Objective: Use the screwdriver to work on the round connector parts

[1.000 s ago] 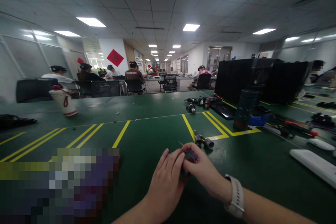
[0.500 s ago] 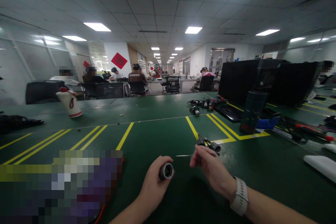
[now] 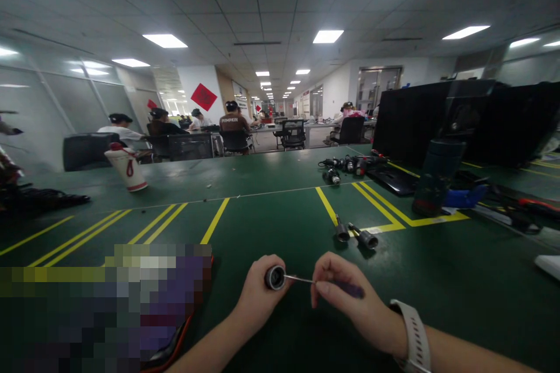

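Observation:
My left hand point(image 3: 262, 285) is wrapped round a dark, hollow cylindrical part point(image 3: 275, 277), its round open end with a metallic rim facing up toward me. In my right hand point(image 3: 345, 291) is a screwdriver point(image 3: 350, 288) with a dark purplish handle and a thin metal shaft. The shaft points left, and its tip is at the edge of the cylinder's opening; whether it touches cannot be made out. Just beyond my right hand, two dark cylindrical parts with narrow stems point(image 3: 342, 232) point(image 3: 367, 239) lie on the green table point(image 3: 262, 215).
A blurred-out screen point(image 3: 175, 291) occupies the left front. Farther back stand a white cup point(image 3: 128, 169) and a cluster of small dark parts point(image 3: 333, 175). On the right are a dark bottle point(image 3: 438, 178), a blue item point(image 3: 466, 195) and black monitors point(image 3: 411, 122). People sit at desks beyond.
The screwdriver and my right hand have come down and nearer, and the shaft tip now reaches the cylinder's opening. My left hand still holds the cylinder. The view has shifted slightly.

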`<state>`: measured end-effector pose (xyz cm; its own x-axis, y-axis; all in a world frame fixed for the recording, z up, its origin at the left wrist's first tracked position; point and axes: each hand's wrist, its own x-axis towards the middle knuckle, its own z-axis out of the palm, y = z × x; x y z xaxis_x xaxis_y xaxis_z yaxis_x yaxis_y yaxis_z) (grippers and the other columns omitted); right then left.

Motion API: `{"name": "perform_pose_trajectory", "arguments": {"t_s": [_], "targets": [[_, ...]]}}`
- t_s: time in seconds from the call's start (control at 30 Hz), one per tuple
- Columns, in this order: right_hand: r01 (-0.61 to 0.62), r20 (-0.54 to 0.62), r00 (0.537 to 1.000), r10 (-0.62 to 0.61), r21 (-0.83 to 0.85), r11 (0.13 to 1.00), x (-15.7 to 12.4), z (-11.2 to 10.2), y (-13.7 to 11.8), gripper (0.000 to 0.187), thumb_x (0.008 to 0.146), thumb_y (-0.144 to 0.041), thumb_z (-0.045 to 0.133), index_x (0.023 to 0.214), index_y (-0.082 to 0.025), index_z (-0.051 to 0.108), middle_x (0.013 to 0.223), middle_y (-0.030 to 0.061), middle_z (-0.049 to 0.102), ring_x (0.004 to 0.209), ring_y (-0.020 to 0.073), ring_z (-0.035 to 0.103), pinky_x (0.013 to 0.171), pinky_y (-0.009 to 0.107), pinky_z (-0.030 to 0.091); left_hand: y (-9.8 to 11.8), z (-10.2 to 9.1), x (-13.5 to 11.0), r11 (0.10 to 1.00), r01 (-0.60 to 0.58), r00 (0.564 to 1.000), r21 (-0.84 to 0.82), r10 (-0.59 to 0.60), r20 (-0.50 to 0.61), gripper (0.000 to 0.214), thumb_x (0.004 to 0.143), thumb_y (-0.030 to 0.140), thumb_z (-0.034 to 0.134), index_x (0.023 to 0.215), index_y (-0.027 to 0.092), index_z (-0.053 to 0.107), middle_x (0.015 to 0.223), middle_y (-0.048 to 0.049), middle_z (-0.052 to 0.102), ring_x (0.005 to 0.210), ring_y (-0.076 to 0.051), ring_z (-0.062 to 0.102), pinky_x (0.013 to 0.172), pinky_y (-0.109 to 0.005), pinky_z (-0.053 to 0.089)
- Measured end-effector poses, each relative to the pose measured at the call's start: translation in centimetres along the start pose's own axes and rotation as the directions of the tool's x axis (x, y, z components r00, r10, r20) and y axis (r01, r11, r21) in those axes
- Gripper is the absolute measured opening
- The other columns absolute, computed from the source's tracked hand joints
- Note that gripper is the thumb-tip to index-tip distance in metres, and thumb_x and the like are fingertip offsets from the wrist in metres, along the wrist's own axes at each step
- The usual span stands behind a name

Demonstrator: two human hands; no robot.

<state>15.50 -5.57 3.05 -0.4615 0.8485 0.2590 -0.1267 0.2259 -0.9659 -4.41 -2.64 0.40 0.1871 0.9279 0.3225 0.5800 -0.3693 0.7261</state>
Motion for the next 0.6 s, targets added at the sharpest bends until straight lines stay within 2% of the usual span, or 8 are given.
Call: {"name": "perform_pose_trajectory", "arguments": {"t_s": [0.1,0.2,0.33,0.43,0.53,0.6], "targets": [[0.083,-0.011,0.996,-0.092,-0.337,0.938,-0.3,0.3,-0.5,0.007,0.083,-0.024,0.053,0.08,-0.018,0.055,0.074,0.0032,0.059,0.071,0.0168,0.054,0.067,0.031,0.042,0.1,0.1,0.0,0.995,0.002,1.0,0.103,-0.002,-0.005,0.012,0.068,0.024,0.064,0.064,0.018,0.054,0.065,0.0001,0.056,0.065,-0.018,0.053,0.061,-0.029,0.039],[0.206,-0.008,0.969,-0.246,-0.52,0.829,-0.6,0.7,-0.8,0.008,0.08,-0.015,0.051,0.08,-0.018,0.058,0.082,0.0056,0.058,0.08,0.019,0.054,0.073,0.034,0.044,0.4,0.1,-0.1,0.978,-0.01,1.0,0.209,0.009,0.005,0.01,0.067,0.022,0.063,0.062,0.018,0.055,0.063,0.0006,0.057,0.065,-0.019,0.053,0.063,-0.03,0.038],[0.304,0.033,0.934,-0.355,-0.597,0.743,-1.1,1.1,-1.0,0.018,0.075,-0.007,0.051,0.086,-0.02,0.06,0.088,0.0072,0.06,0.095,0.0229,0.053,0.081,0.039,0.046,0.8,0.1,-0.3,0.957,-0.032,0.999,0.289,0.024,0.034,0.007,0.068,0.018,0.06,0.062,0.018,0.056,0.063,0.0013,0.058,0.065,-0.018,0.054,0.064,-0.03,0.036],[0.346,0.067,0.918,-0.392,-0.622,0.702,-1.3,1.2,-1.0,0.028,0.071,-0.004,0.053,0.091,-0.022,0.061,0.09,0.0062,0.063,0.101,0.0246,0.053,0.096,0.048,0.036,1.2,0.1,-0.4,0.952,-0.063,0.998,0.299,0.052,0.043,0.008,0.069,0.02,0.06,0.063,0.019,0.056,0.062,0.0016,0.059,0.064,-0.017,0.053,0.064,-0.03,0.036],[0.32,0.055,0.93,-0.364,-0.609,0.726,-1.3,1.2,-0.7,0.029,0.071,-0.005,0.056,0.091,-0.025,0.063,0.088,0.0044,0.066,0.101,0.0248,0.056,0.105,0.052,0.022,1.5,0.1,-0.4,0.954,-0.095,0.995,0.285,0.082,0.059,0.01,0.069,0.021,0.06,0.061,0.019,0.055,0.062,0.0017,0.059,0.063,-0.017,0.053,0.065,-0.03,0.036],[0.273,0.011,0.946,-0.324,-0.567,0.777,-1.2,1.1,-0.5,0.026,0.072,-0.007,0.058,0.088,-0.027,0.065,0.087,0.0041,0.067,0.102,0.0255,0.055,0.106,0.052,0.019,1.6,0.0,-0.4,0.958,-0.098,0.994,0.271,0.083,0.064,0.011,0.069,0.021,0.061,0.061,0.019,0.054,0.061,0.0017,0.058,0.062,-0.017,0.052,0.064,-0.029,0.037]]}}
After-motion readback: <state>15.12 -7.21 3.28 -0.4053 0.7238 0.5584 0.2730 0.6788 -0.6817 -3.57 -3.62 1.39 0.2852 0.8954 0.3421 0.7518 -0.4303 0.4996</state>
